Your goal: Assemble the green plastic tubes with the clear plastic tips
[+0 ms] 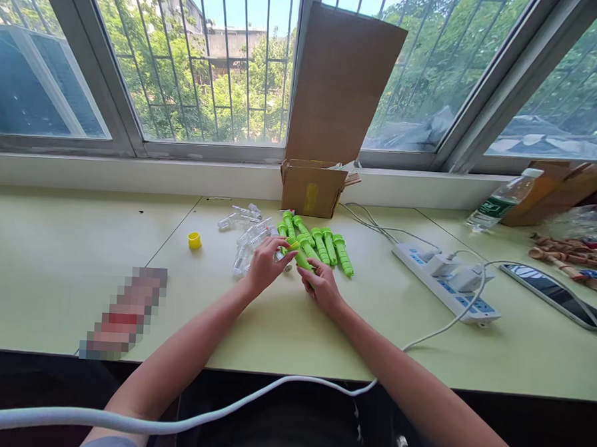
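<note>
My left hand (266, 262) and my right hand (321, 286) meet over the pale green table (66, 265), both pinching one green ridged plastic tube (299, 253). Just beyond lies a row of several more green tubes (327, 245). A heap of clear plastic tubes (248, 237) lies just left of my left hand. A small yellow cap (194, 240) sits alone further left.
An open cardboard box (313, 184) stands against the window sill. A white power strip (445, 284) with plugged chargers lies to the right, its cable running toward me. A phone (555, 293), a water bottle (500, 201) and wrapped items are at far right.
</note>
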